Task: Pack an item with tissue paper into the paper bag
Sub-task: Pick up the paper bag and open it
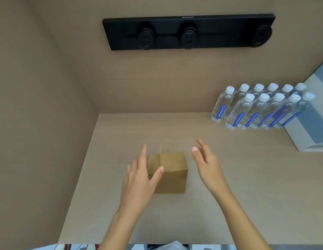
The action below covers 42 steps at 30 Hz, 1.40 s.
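A small brown paper bag [172,173] stands upright in the middle of the beige table [247,186], its top folded shut and its thin twine handles sticking up behind. My left hand [141,175] is open against the bag's left side, thumb lying across its front. My right hand [206,162] hovers open a little to the right of the bag, fingers spread, not touching it. No tissue paper or other item is visible; whatever is inside the bag is hidden.
Several clear water bottles [259,107] with white caps and blue labels stand in rows at the back right. A grey-white box [312,123] sits at the right edge. A black socket strip [188,32] hangs on the back wall. A side wall bounds the left.
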Motion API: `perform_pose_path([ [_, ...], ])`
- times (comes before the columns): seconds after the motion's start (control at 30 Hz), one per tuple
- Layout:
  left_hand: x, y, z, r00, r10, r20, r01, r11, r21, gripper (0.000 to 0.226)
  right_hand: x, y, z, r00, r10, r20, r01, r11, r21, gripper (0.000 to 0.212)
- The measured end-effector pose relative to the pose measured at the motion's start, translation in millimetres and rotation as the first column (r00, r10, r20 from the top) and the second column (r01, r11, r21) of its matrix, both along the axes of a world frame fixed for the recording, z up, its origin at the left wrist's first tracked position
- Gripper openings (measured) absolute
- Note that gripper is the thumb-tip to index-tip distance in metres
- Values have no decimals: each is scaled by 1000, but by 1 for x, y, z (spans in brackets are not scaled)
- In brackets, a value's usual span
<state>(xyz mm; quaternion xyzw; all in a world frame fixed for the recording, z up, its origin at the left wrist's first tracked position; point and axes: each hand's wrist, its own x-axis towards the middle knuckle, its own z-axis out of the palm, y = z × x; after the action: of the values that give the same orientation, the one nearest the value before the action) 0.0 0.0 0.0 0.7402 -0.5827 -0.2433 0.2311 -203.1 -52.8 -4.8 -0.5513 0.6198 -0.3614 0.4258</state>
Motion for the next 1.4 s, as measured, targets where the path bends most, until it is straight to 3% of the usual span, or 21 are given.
perform_pose_path([
  [0.07, 0, -7, -8, 1000, 13, -26, -9, 993, 121, 69, 3, -10, -9, 998, -16, 60, 6, 986, 164, 41],
  [0.13, -1, -11, -15, 998, 18, -62, -5, 980, 197, 59, 8, -13, -19, 995, -23, 99, -4, 966, 259, 44],
  [0.27, -4, -16, -20, 980, 64, -190, -35, 988, 151, 57, 15, -9, -36, 959, -62, 278, -25, 954, 300, 50],
  [0.5, -11, -19, -28, 916, 124, -382, -122, 992, 31, 63, 20, 12, -32, 762, -146, 630, -31, 965, 261, 50],
  [0.63, -20, -10, -32, 935, 136, -329, -156, 987, -36, 63, 20, 25, -29, 752, -69, 656, -44, 987, 154, 47],
  [0.73, -29, -1, -33, 914, 126, -386, -137, 991, 0, 61, 20, 33, -27, 764, -15, 646, -77, 990, 114, 39],
  [0.87, -39, 8, -26, 759, 100, -643, -75, 995, 66, 54, 22, 41, -27, 781, 107, 615, -194, 978, 76, 31],
  [0.97, -38, 10, -17, 643, 92, -761, -54, 996, 74, 63, 24, 44, -24, 799, 160, 579, -243, 968, 67, 27],
  [1.07, -34, 8, -12, 564, 127, -816, -57, 992, 114, 68, 26, 43, -19, 814, 182, 552, -267, 961, 78, 25],
  [1.17, -31, 8, -9, 472, 185, -862, -36, 981, 191, 46, 28, 44, -18, 828, 172, 534, -258, 962, 91, 26],
  [1.3, -25, 12, -5, 330, 245, -912, -25, 968, 250, 56, 31, 43, -12, 829, 124, 545, -223, 967, 119, 47],
  [1.4, -26, 13, -2, 331, 247, -910, -19, 967, 256, 59, 32, 43, -12, 826, 148, 543, -247, 962, 114, 43],
])
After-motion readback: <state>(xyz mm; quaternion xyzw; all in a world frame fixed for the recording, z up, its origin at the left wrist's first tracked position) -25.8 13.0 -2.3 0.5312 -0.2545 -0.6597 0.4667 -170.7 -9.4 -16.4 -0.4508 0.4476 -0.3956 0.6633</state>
